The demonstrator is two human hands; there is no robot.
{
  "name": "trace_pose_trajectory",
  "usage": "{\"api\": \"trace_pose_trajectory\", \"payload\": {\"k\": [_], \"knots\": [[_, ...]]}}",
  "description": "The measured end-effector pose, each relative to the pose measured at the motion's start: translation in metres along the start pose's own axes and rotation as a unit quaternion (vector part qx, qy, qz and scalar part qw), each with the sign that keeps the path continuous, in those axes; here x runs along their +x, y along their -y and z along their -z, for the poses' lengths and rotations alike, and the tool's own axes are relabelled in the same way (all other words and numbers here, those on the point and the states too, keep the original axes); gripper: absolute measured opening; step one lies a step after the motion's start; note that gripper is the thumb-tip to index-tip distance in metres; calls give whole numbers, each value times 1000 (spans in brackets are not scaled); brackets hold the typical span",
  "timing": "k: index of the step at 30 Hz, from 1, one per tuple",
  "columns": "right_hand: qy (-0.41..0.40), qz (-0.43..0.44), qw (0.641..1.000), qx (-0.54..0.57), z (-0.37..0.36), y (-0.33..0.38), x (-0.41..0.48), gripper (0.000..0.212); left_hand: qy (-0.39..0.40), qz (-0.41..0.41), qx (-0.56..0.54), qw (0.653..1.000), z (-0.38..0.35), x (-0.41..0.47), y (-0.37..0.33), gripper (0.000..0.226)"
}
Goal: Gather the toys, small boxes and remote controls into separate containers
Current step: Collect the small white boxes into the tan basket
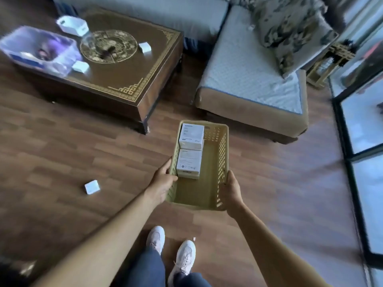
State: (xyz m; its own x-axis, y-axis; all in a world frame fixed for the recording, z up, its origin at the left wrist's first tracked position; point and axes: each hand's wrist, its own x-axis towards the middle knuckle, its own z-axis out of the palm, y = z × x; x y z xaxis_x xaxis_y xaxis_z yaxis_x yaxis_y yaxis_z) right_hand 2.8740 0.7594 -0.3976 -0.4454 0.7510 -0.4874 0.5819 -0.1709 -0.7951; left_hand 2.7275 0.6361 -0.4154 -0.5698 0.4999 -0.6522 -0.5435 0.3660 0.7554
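Note:
I carry a tan perforated basket (221, 162) in front of me above the wooden floor. My left hand (162, 183) grips its left wall and my right hand (233, 190) grips its right wall. Two white small boxes (191, 136) (189, 163) lie inside along the left side. Another small white box (92, 187) lies on the floor to the left. On the dark coffee table (128, 79) are two small white boxes (145, 47) (80, 66), a dark remote control (106, 51), a clear plastic bin (39, 50) with toys and a white container (72, 24).
A beige sofa seat (252, 79) with a patterned cushion (294, 30) stands ahead on the right. Glass doors with a black frame (344, 146) run along the right side. A small gold stand (329, 63) sits beside the sofa. My white shoes (172, 249) are below the basket.

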Motion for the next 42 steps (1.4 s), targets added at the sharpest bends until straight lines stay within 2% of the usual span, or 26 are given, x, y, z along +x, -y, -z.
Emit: {"api": "trace_pose_trajectory", "payload": {"k": [8, 15, 20, 25, 31, 36, 40, 42], "knots": [[126, 27, 984, -120, -95, 30, 21, 21, -123, -1, -122, 985, 88, -16, 16, 76], [207, 45, 959, -186, -209, 70, 45, 30, -206, 3, -195, 959, 186, 6, 7, 79], [243, 31, 943, -227, -290, 108, 60, 28, -216, -2, -211, 953, 261, 29, -6, 79], [291, 20, 930, -222, -364, 141, 74, 42, -240, 6, -226, 944, 329, 52, -22, 75], [319, -2, 917, -241, -437, 164, 99, 32, -265, 10, -241, 934, 383, 83, -28, 75], [347, -38, 902, -253, -514, 175, 149, 51, -306, 18, -255, 917, 427, 138, -36, 77], [370, -45, 894, -249, -574, 182, 195, 28, -341, 29, -267, 901, 461, 197, -34, 78], [384, -45, 886, -257, -605, 181, 221, 29, -358, 39, -278, 890, 476, 226, -29, 78]]}}
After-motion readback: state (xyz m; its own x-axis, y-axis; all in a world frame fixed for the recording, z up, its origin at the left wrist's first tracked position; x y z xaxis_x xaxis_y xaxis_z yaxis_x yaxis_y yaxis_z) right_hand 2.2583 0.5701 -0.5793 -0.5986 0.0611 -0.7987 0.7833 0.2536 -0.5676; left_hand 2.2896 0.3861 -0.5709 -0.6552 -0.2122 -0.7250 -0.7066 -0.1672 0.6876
